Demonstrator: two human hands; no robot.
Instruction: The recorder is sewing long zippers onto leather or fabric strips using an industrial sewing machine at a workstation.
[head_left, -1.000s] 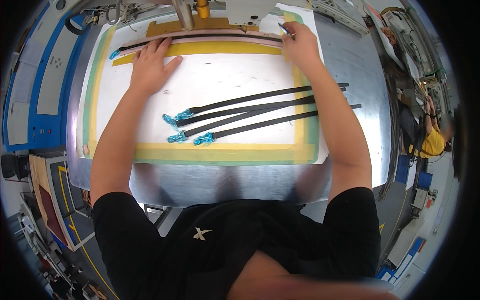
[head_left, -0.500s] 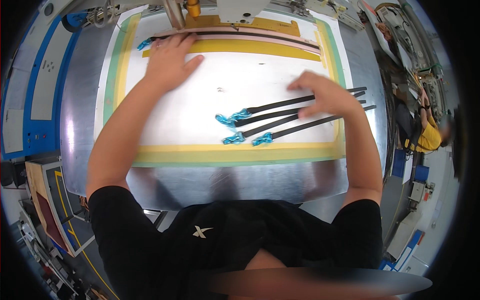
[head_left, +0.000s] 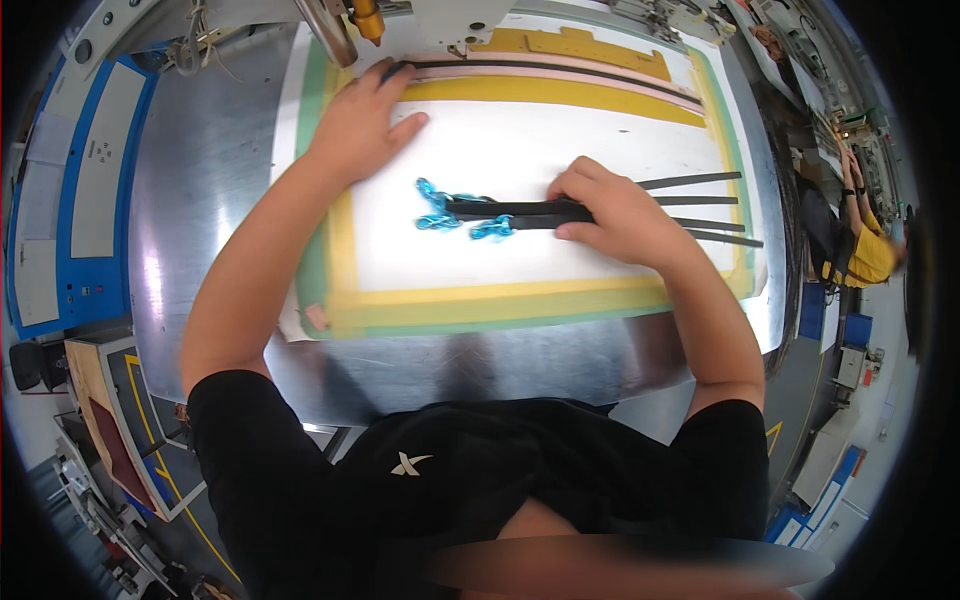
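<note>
My right hand (head_left: 622, 212) is closed over several narrow black straps (head_left: 530, 211), drawing them into a bunch on the white sheet (head_left: 480, 265). At their left ends hang tangles of shiny blue thread (head_left: 434, 220); the right ends fan out past my wrist. My left hand (head_left: 365, 130) lies flat with its thumb apart, its fingertips at the left end of a long black strip (head_left: 570, 73). That strip runs along a pale pink channel between yellow template pieces (head_left: 560, 98). My fingers partly cover its end.
Beyond my left hand, a machine head with an orange-yellow nozzle (head_left: 368, 22) overhangs the sheet. Green and yellow tape (head_left: 520, 307) borders the sheet on a metal table (head_left: 200, 200). A blue cabinet (head_left: 90, 200) stands left. Far right, a person in yellow (head_left: 870, 255) works.
The sheet with its template has shifted right under the machine head. My right hand has closed on the straps, which lie closer together. My left hand has moved slightly right.
</note>
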